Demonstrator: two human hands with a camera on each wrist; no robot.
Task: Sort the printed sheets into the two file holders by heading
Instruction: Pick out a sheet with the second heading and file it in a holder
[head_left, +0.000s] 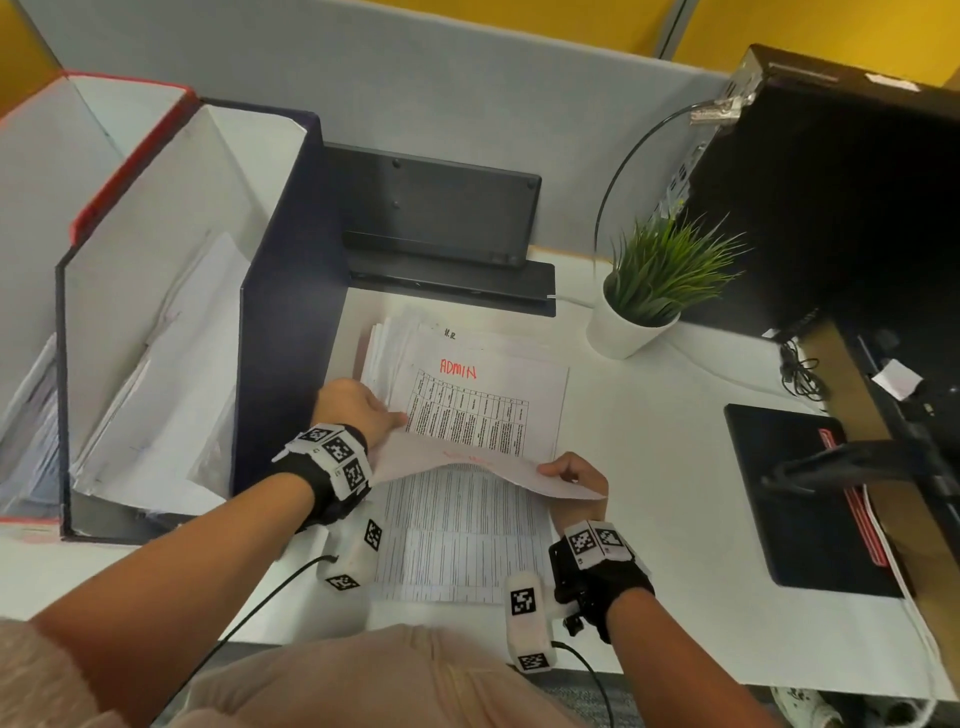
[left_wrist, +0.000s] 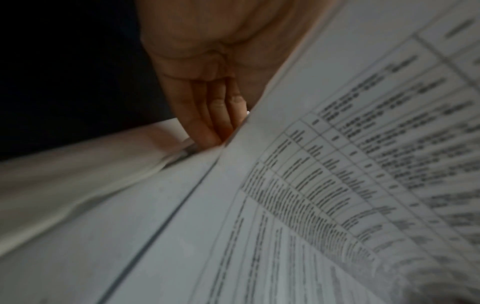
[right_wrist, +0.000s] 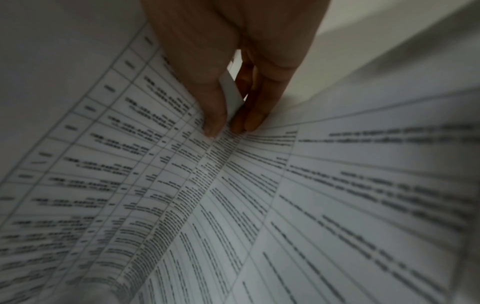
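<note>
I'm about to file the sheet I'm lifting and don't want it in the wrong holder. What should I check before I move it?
1. Right hand pinches the lifted sheet by its corner: ok.
2. Left hand holds the sheet's other edge: cannot tell, the fingers are hidden under paper.
3. Heading read: not ok, its red writing only shows through the back.
4. Only one sheet lifted: cannot tell.
5. Dark blue file holder open and within reach: ok.
6. Red-edged file holder open: ok.
</note>
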